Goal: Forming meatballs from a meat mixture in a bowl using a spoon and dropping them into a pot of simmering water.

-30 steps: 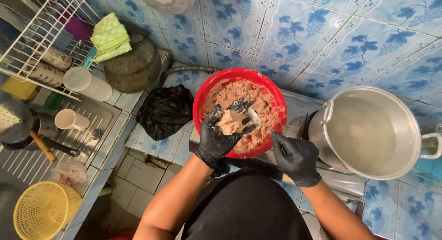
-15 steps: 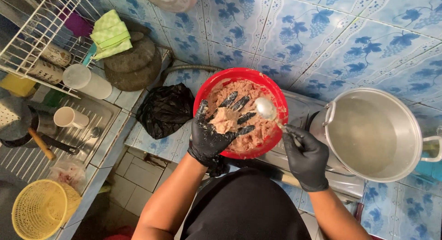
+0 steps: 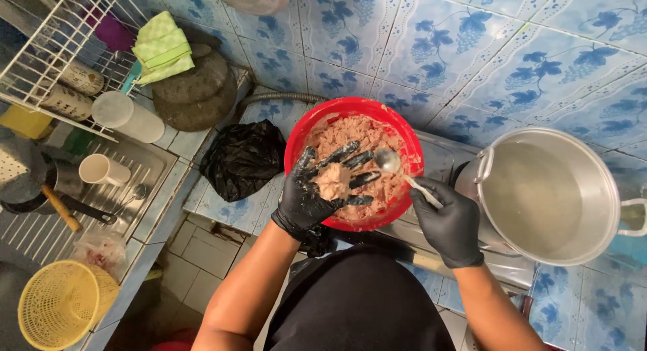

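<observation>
- The left hand (image 3: 322, 193), covered by a black glove, is held palm up over the round red plastic bowl (image 3: 302, 132), with the fingers spread wide and smeared with paste.
- A small lump of pinkish minced paste (image 3: 335, 181) is carried on the open palm; it is cupped rather than clenched.
- The left forearm is raised from the lower left, bent at the wrist so that the palm faces the camera.
- The right hand (image 3: 450, 219), also gloved in black, is closed around the pale handle of a metal spoon (image 3: 394, 166), near the bowl's right rim.
- The spoon's bowl is pointed toward the left palm and is held just above the paste, beside the left fingertips.
- The red bowl is filled with the same pinkish paste and is set on the blue-patterned tiled table (image 3: 222, 203), in front of the person's body.
- A large round metal pot (image 3: 546, 196), holding cloudy liquid, is stood just to the right of the bowl.
- A crumpled black plastic bag (image 3: 242, 159) is laid to the left of the bowl, close to it.
- A round yellow plastic basket (image 3: 57, 304) is seen lower left, well apart from both hands.
</observation>
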